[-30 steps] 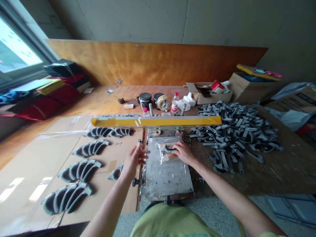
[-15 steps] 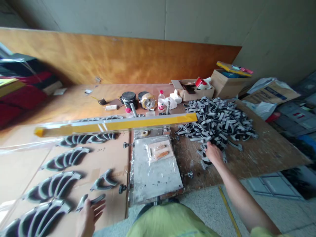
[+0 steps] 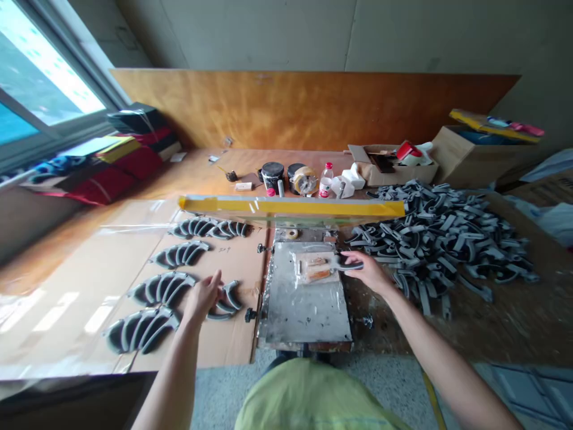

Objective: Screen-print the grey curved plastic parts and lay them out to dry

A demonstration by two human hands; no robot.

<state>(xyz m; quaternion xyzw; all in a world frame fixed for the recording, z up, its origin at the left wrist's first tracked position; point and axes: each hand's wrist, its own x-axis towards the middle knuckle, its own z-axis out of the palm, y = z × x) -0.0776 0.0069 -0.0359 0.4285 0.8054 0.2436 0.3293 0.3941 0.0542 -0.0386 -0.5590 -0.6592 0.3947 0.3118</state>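
Observation:
My left hand (image 3: 206,297) is over the cardboard, its fingers closed at the edge of a small group of curved grey parts (image 3: 231,303). The fingers partly hide the part they grip. My right hand (image 3: 367,272) pinches another curved grey part (image 3: 349,266) above the right edge of the grey metal plate (image 3: 308,319). Under plastic film on that plate lies a pale block with brownish inlays (image 3: 316,272). Rows of nested curved parts (image 3: 163,289) lie left of my left hand. A big heap of loose parts (image 3: 447,239) is to the right.
A yellow-taped bar (image 3: 290,207) spans the work area behind the plate. Beyond it stand black tubs (image 3: 273,176), a tape roll (image 3: 305,180) and a red-capped bottle (image 3: 326,181). Cardboard boxes (image 3: 470,158) stand at the back right. Black knobs (image 3: 250,315) stick out beside the plate.
My right hand has left the heap and come left over the plate with a part. My left hand, spread earlier, has closed beside the small group. The view has swung left, showing a window.

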